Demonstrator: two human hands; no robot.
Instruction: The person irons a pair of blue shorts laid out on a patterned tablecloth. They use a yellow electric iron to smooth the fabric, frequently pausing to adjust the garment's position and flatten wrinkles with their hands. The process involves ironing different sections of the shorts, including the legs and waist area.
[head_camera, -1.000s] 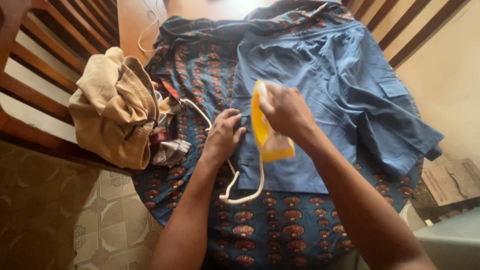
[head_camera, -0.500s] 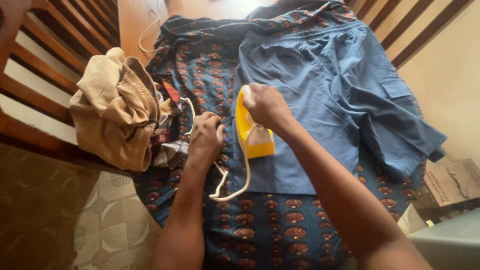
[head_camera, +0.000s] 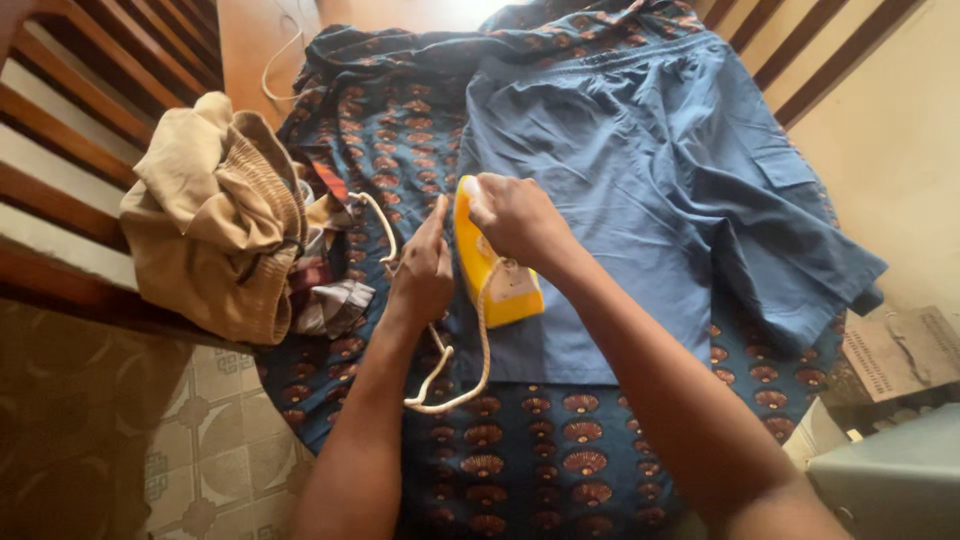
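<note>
Mid-pressing, the right hand (head_camera: 515, 222) had its fingers wrapped round the yellow iron (head_camera: 490, 262) at the left edge of the blue shorts (head_camera: 640, 170), while the left hand (head_camera: 425, 270), fingers together, flattened the cloth beside it; the next stroke probably wanted that edge kept taut.

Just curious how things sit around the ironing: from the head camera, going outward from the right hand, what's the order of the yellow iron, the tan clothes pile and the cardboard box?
1. Yellow iron: gripped in the right hand.
2. Tan clothes pile: far left, on the bench.
3. Cardboard box: lower right, off the table.
</note>
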